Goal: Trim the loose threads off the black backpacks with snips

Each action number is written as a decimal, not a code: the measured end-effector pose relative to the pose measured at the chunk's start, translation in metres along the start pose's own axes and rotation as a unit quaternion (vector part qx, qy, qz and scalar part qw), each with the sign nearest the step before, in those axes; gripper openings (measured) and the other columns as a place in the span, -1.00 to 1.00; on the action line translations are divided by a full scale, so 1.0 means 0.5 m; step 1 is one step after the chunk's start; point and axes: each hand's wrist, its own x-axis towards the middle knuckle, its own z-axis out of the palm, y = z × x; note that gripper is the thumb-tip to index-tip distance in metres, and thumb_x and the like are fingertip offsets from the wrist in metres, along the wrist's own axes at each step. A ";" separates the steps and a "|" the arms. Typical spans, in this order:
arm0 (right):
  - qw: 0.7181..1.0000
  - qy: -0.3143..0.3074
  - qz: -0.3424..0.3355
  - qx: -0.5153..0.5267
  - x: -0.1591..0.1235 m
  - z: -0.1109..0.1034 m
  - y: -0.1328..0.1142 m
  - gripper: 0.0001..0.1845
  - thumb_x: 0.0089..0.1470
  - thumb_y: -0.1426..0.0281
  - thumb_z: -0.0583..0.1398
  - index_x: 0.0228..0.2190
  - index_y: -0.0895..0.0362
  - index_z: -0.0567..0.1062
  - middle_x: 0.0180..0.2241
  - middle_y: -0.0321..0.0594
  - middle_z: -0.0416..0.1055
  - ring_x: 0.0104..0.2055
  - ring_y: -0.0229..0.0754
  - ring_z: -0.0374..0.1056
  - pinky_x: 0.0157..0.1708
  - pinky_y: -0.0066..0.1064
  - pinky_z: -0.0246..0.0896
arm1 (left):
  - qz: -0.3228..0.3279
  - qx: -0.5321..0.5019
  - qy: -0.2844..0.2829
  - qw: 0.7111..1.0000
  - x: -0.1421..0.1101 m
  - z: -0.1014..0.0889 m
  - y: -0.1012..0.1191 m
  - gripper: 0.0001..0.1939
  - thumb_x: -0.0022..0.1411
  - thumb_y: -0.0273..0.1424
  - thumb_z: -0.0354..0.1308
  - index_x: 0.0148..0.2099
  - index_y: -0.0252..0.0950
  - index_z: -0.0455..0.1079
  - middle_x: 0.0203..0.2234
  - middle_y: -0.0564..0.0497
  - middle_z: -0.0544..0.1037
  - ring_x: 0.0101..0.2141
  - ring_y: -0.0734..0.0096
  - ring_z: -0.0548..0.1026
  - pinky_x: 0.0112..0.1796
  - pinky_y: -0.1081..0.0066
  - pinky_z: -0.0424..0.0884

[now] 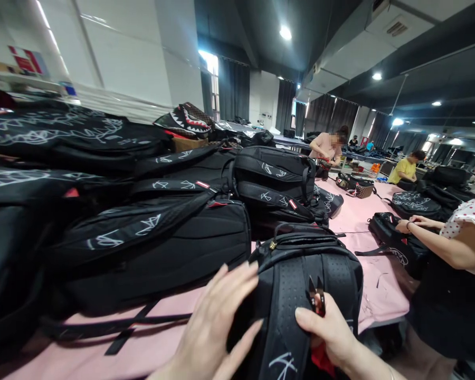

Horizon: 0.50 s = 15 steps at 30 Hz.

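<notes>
A black backpack point(291, 264) lies in front of me on the pink-covered table, its perforated shoulder straps facing up and a white scribble print low on one strap. My right hand point(332, 330) is closed around a pair of dark thread snips point(316, 296), their two pointed blades apart and aimed away from me. A bit of red material point(321, 361) shows beneath that hand. At the backpack's left side is my left hand point(217, 311), fingers stretched out and thumb apart, slightly blurred. Whether it touches the bag I cannot tell.
Several black backpacks point(206, 232) are piled to the left and beyond. The pink table cover point(383, 301) runs off to the right, with loose threads on it. A co-worker in a dotted top point(469, 232) handles a black bag point(411, 240) there. Two other people work farther back.
</notes>
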 end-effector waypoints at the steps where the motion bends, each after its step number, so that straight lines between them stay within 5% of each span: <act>1: 0.999 -0.025 -0.011 0.017 -0.003 0.010 -0.005 -0.53 -0.23 0.07 0.33 -0.45 0.21 0.41 -0.56 -0.30 0.25 -0.55 -0.35 0.13 -0.51 -0.50 0.08 | 0.002 0.007 -0.024 1.000 0.031 -0.004 -0.009 -0.32 0.19 -0.41 0.01 0.29 -0.31 -0.19 0.12 -0.26 0.22 0.12 0.09 0.18 0.11 -0.06 0.09; 4: 0.995 -0.077 -0.026 0.051 -0.010 0.031 -0.015 -0.62 -0.14 0.14 0.30 -0.41 0.20 0.44 -0.53 -0.27 0.29 -0.50 -0.31 0.19 -0.44 -0.46 0.15 | 0.037 -0.036 -0.075 0.996 0.098 0.008 -0.026 -0.26 0.25 -0.37 -0.10 0.30 -0.37 -0.47 0.15 -0.27 0.18 0.15 0.19 0.15 0.14 -0.04 0.02; 8: 0.986 -0.131 -0.089 0.052 -0.005 0.037 -0.020 -0.72 -0.10 0.23 0.28 -0.44 0.19 0.42 -0.56 -0.30 0.26 -0.55 -0.33 0.14 -0.47 -0.46 0.14 | 0.011 -0.057 -0.066 0.996 0.117 0.051 -0.038 -0.32 0.25 -0.45 -0.17 0.31 -0.32 -0.45 0.02 -0.12 0.38 0.07 0.36 0.30 0.14 0.12 0.09; 11: 0.973 -0.171 -0.139 -0.063 0.005 0.039 -0.021 -0.84 -0.13 0.40 0.25 -0.55 0.19 0.36 -0.62 -0.37 0.17 -0.59 -0.38 0.05 -0.56 -0.53 0.03 | -0.017 -0.062 -0.054 0.996 0.105 0.079 -0.055 -0.37 0.26 -0.40 -0.15 0.31 -0.22 -0.33 -0.06 -0.01 0.46 0.00 0.38 0.37 0.14 0.15 0.10; 15: 0.946 -0.094 -0.170 -0.259 0.008 0.046 -0.007 -0.96 -0.02 0.45 0.12 -0.48 0.17 0.35 -0.53 -0.33 0.25 -0.51 -0.35 0.13 -0.49 -0.53 0.06 | -0.120 -0.102 -0.056 0.986 0.086 0.093 -0.090 -0.47 0.27 -0.39 -0.22 0.28 -0.16 -0.14 -0.06 0.03 0.46 -0.01 0.38 0.38 0.13 0.20 0.15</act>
